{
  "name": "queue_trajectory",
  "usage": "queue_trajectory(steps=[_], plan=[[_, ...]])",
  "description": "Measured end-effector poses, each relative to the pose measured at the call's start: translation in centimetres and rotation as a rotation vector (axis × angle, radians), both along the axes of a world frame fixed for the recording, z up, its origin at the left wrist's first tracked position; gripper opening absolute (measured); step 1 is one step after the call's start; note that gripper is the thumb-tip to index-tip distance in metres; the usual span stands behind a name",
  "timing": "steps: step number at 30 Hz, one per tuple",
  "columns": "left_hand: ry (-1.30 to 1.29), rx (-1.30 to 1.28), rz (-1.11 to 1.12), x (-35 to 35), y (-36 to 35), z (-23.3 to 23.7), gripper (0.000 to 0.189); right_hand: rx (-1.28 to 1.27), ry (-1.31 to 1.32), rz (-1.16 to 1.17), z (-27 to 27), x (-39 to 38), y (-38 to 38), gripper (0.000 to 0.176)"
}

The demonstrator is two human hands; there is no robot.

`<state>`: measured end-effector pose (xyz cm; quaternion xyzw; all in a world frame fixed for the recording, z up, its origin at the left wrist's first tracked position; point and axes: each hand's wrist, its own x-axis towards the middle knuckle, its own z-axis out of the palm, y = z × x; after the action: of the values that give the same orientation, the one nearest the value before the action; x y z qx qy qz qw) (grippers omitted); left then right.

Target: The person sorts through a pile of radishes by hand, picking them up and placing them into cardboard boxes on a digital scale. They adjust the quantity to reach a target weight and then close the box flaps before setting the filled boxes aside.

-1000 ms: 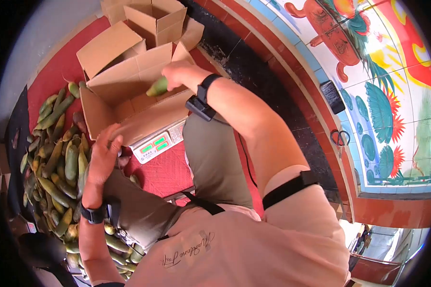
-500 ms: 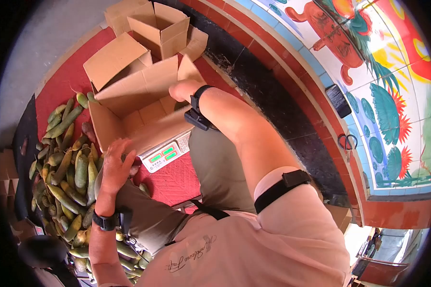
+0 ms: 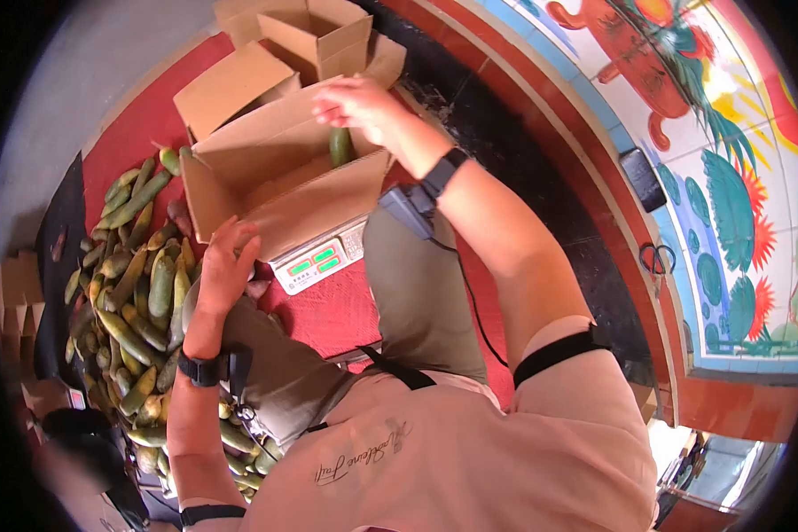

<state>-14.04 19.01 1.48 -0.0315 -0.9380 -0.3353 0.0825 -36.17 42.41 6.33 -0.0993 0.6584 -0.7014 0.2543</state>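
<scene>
An open cardboard box stands on a white digital scale with lit green displays. Inside, toward the right end, a long dark green cucumber-like vegetable leans upright. Above that end is my right hand, with fingers stretched out and nothing in them. My left hand is beside the box's near left corner, fingers apart and holding nothing, fingertips right by the cardboard.
To the left lies a big pile of green and yellowish cucumber-like vegetables on red matting. More cardboard boxes stand behind. On the tiled ledge at right are a phone and scissors.
My right hand has risen out of the box's right end and opened above it; the green vegetable now shows standing there. My left hand stays near the front left corner.
</scene>
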Motion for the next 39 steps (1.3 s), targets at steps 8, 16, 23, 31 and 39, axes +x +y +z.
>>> queue_trajectory(steps=[8, 16, 23, 31, 39], plan=[[-0.083, 0.183, 0.082, -0.2, 0.3, 0.5, 0.025, 0.71, 0.942, -0.071, -2.3, 3.8, 0.0, 0.017], [-0.132, 0.11, 0.087, -0.3, 0.3, 1.2, 0.025, 0.926, 1.463, 0.3, -4.1, 6.3, -1.6, 0.011], [-0.184, 0.167, 0.121, -0.6, 0.2, 1.1, 0.025, 0.952, 1.543, 0.417, -4.3, 6.7, -1.6, 0.012], [-0.095, 0.193, 0.132, -0.6, 0.4, 1.0, 0.022, 0.915, 1.706, 0.38, -6.1, 7.1, -2.3, 0.008], [-0.072, 0.192, 0.128, -0.7, 0.1, 0.6, 0.021, 0.879, 1.868, 0.329, -6.6, 7.7, -3.2, 0.009]])
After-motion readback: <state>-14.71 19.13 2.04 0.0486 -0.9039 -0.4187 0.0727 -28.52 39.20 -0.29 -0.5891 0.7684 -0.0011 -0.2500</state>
